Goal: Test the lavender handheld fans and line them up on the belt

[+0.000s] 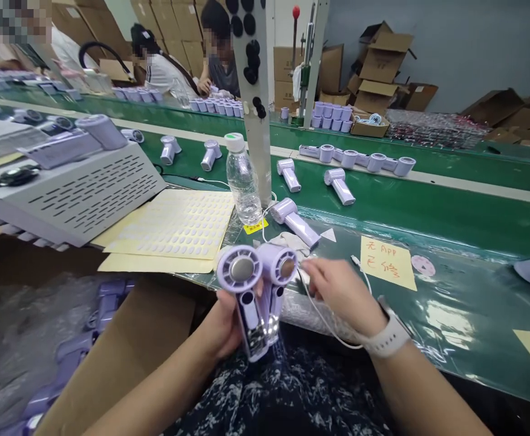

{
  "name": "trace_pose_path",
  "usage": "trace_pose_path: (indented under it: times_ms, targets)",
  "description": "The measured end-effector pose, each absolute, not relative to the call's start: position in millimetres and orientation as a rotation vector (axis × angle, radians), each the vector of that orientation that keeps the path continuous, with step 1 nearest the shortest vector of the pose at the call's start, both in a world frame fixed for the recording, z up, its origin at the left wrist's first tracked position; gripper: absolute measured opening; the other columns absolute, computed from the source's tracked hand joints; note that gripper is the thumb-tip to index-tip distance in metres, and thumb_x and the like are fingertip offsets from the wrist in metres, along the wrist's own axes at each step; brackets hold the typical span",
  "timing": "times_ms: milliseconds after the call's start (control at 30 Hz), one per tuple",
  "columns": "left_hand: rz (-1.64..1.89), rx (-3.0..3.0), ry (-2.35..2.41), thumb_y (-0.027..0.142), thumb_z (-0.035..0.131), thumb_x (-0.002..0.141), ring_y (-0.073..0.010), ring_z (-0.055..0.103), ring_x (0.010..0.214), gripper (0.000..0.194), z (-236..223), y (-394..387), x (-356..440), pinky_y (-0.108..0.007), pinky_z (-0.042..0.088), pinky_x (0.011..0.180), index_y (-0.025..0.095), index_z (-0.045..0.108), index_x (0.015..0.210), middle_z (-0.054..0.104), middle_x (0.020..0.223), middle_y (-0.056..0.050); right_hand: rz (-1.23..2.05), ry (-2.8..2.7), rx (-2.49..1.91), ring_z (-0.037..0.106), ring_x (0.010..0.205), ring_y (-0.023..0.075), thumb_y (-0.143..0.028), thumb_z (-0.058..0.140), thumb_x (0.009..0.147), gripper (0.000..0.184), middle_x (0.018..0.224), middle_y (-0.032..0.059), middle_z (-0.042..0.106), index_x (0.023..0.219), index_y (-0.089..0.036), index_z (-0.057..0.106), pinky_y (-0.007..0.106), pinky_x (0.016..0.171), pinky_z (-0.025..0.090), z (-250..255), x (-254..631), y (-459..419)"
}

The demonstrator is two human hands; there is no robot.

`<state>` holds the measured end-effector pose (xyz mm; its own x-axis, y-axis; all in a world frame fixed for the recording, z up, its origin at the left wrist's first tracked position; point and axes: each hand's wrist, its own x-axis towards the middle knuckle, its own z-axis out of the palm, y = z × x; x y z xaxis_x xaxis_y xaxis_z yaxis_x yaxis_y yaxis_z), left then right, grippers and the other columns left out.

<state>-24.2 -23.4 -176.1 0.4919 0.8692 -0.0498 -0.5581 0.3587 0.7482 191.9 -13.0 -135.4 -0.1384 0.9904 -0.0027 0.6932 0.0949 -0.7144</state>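
Observation:
My left hand point(224, 327) is closed around the handles of two lilac handheld fans point(256, 284), held upright side by side with their round heads facing me. My right hand point(337, 290), with a white watch on the wrist, pinches a thin white cable point(323, 321) close to the right fan's head; the cable loops down under the wrist. Another lilac fan point(294, 221) lies on the bench just behind, next to a clear water bottle point(243, 178).
Yellow sticker sheets point(174, 227) lie left of the bottle, beside a grey vented box point(78, 191). More fans lie on the green conveyor belt point(428, 206). A yellow handwritten note point(386, 261) is taped at right. A carton point(124, 351) with bagged fans sits lower left. Two people work across the belt.

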Motion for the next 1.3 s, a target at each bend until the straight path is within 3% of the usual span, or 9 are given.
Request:
trace_pose_path:
  times_ms: [100, 300, 433, 600, 700, 767, 900, 1100, 1300]
  targets:
    - [0.951, 0.635, 0.727, 0.078, 0.079, 0.058, -0.0248, 0.070, 0.089, 0.066, -189, -58, -65, -0.033, 0.058, 0.084, 0.018, 0.074, 0.085, 0.073, 0.092, -0.008, 0.568, -1.882, -1.757, 0.070, 0.080, 0.0271, -0.022, 0.056, 0.096, 0.021, 0.085, 0.0110, 0.077, 0.101, -0.021, 0.077, 0.036, 0.071, 0.049, -143, 189, 31]
    - [1.002, 0.492, 0.885, 0.085, 0.074, 0.052, -0.0311, 0.069, 0.109, 0.070, -190, -89, -90, -0.038, 0.055, 0.099, 0.018, 0.071, 0.074, 0.076, 0.104, -0.010, 0.443, -1.897, -1.689, 0.066, 0.080, 0.0273, -0.015, 0.055, 0.094, 0.022, 0.084, 0.0118, 0.073, 0.084, -0.018, 0.075, 0.039, 0.076, 0.048, -145, 176, 44]
    - [0.997, 0.595, 0.616, 0.087, 0.073, 0.054, -0.0260, 0.072, 0.088, 0.073, -167, -49, -55, -0.037, 0.059, 0.086, 0.016, 0.066, 0.067, 0.075, 0.088, -0.009, 0.395, -1.835, -1.452, 0.063, 0.103, 0.0282, -0.027, 0.056, 0.098, 0.021, 0.111, 0.0113, 0.067, 0.092, -0.024, 0.077, 0.045, 0.091, 0.050, -115, 181, 14]
    - [0.840, 0.552, 0.405, 0.090, 0.070, 0.055, -0.0173, 0.066, 0.059, 0.074, -164, -15, -15, -0.028, 0.057, 0.062, 0.017, 0.062, 0.067, 0.071, 0.068, -0.005, 1.008, -1.660, -1.051, 0.053, 0.134, 0.0306, -0.035, 0.074, 0.092, 0.006, 0.146, 0.0053, 0.054, 0.094, -0.030, 0.074, 0.050, 0.110, 0.044, -102, 187, -9]
    - [0.782, 0.570, 0.346, 0.094, 0.067, 0.052, -0.0179, 0.066, 0.056, 0.079, -175, -13, -6, -0.025, 0.054, 0.053, 0.016, 0.058, 0.063, 0.069, 0.064, -0.006, 1.324, -1.413, -1.010, 0.055, 0.135, 0.0298, -0.043, 0.080, 0.087, 0.060, 0.153, 0.0085, 0.052, 0.139, -0.035, 0.053, 0.048, 0.107, 0.048, -113, 186, -10]
    - [0.789, 0.614, 0.349, 0.094, 0.067, 0.053, -0.0170, 0.065, 0.056, 0.079, -177, -14, -6, -0.023, 0.051, 0.051, 0.016, 0.058, 0.063, 0.067, 0.062, -0.005, 1.447, -1.319, -0.974, 0.062, 0.127, 0.0296, -0.050, 0.077, 0.088, 0.074, 0.146, 0.0104, 0.059, 0.150, -0.034, 0.041, 0.045, 0.098, 0.055, -122, 179, -10]
    - [0.835, 0.744, 0.467, 0.089, 0.072, 0.055, -0.0133, 0.060, 0.054, 0.077, -168, -20, -6, -0.020, 0.045, 0.048, 0.013, 0.063, 0.066, 0.067, 0.065, -0.006, 1.320, -1.224, -1.062, 0.070, 0.070, 0.0234, -0.066, 0.054, 0.097, 0.048, 0.096, 0.0059, 0.074, 0.124, -0.027, 0.057, 0.035, 0.057, 0.055, -137, 159, -10]
    - [0.789, 0.574, 0.402, 0.088, 0.069, 0.060, -0.0176, 0.067, 0.069, 0.074, -165, -19, -8, -0.029, 0.057, 0.070, 0.015, 0.062, 0.067, 0.073, 0.080, -0.009, 0.721, -1.466, -1.384, 0.063, 0.064, 0.0239, -0.072, 0.055, 0.094, 0.053, 0.066, 0.0054, 0.068, 0.088, -0.022, 0.074, 0.038, 0.061, 0.050, -117, 189, 11]
    - [0.590, 0.488, 0.315, 0.087, 0.068, 0.063, -0.0213, 0.073, 0.084, 0.074, -174, -18, -12, -0.028, 0.059, 0.072, 0.014, 0.065, 0.070, 0.076, 0.092, -0.013, 1.140, -1.963, -1.004, 0.058, 0.133, 0.0341, -0.053, 0.066, 0.094, 0.037, 0.141, 0.0050, 0.067, 0.122, -0.032, 0.077, 0.053, 0.110, 0.046, -72, 203, 31]
